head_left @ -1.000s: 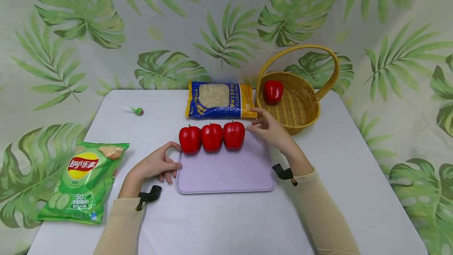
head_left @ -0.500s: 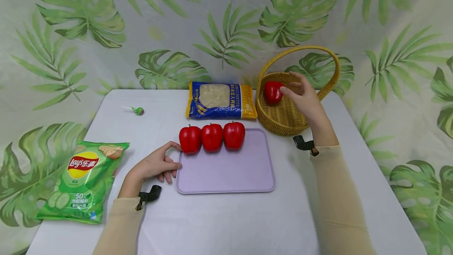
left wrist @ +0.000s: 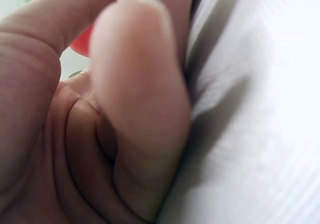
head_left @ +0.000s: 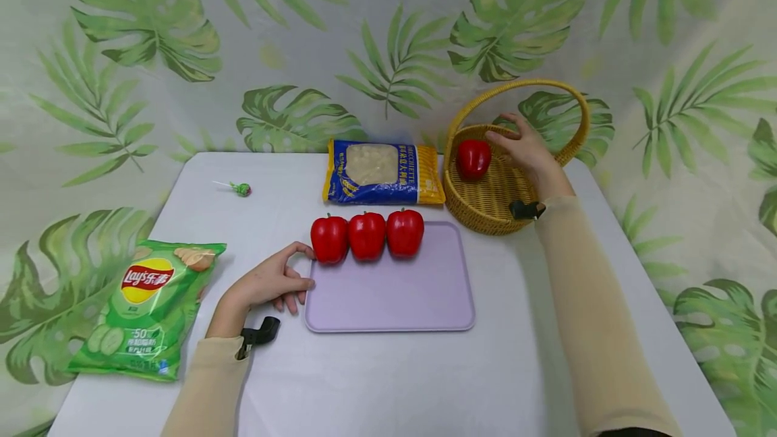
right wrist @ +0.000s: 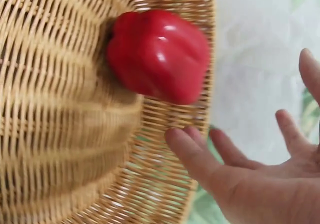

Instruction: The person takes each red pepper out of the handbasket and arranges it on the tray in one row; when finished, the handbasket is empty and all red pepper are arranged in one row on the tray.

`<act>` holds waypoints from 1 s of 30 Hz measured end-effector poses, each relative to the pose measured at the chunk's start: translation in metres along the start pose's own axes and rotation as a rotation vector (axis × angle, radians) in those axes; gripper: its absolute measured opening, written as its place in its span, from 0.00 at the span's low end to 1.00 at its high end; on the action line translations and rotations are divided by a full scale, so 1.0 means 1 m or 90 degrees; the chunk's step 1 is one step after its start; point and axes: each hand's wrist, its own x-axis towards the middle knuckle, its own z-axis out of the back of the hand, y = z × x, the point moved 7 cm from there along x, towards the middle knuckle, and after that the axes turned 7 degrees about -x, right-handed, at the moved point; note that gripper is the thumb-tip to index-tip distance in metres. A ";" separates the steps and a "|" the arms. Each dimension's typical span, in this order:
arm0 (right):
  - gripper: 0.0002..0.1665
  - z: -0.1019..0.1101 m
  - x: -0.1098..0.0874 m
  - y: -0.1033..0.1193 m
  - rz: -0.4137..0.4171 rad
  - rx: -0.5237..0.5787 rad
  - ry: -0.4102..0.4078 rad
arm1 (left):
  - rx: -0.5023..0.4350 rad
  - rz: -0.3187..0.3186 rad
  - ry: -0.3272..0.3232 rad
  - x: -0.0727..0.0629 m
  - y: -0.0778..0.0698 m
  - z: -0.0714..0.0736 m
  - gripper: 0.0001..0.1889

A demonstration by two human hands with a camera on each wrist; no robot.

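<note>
Three red bell peppers (head_left: 367,237) stand in a row along the far edge of a pale lilac tray (head_left: 388,299). My left hand (head_left: 267,280) rests at the tray's left edge; thumb and index fingertip touch there, near the leftmost pepper. In the left wrist view its fingers (left wrist: 142,83) look bent and fill the picture. A fourth red bell pepper (right wrist: 160,56) lies inside a wicker basket (right wrist: 65,114), against its wall. My right hand (head_left: 529,152) hovers over the basket's right part, fingers spread, apart from that pepper and holding nothing.
A blue and yellow pasta bag (head_left: 384,172) lies behind the tray, close to the basket. The basket's tall handle (head_left: 585,120) arches over my right hand. A green chip bag (head_left: 146,309) lies at the left, with a lollipop (head_left: 241,189) farther back.
My right hand has moved from the tray's far right corner to above the basket, passing close to the pepper inside, then slightly back from it. The left hand stays at the tray edge.
</note>
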 end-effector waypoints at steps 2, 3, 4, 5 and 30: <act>0.51 -0.003 0.011 -0.007 -0.008 0.024 0.018 | 0.000 0.001 0.000 0.001 0.000 0.000 0.32; 0.52 -0.004 0.016 -0.011 -0.011 0.036 0.027 | 0.000 0.001 0.001 0.001 0.000 0.000 0.31; 0.52 -0.006 0.021 -0.015 -0.014 0.047 0.037 | -0.001 0.001 0.002 0.001 0.000 0.000 0.31; 0.53 -0.007 0.026 -0.018 -0.018 0.056 0.043 | -0.002 0.001 0.002 0.001 0.000 0.000 0.31; 0.52 -0.039 0.047 -0.035 -0.035 0.060 0.106 | -0.005 0.001 0.000 0.000 0.000 -0.002 0.30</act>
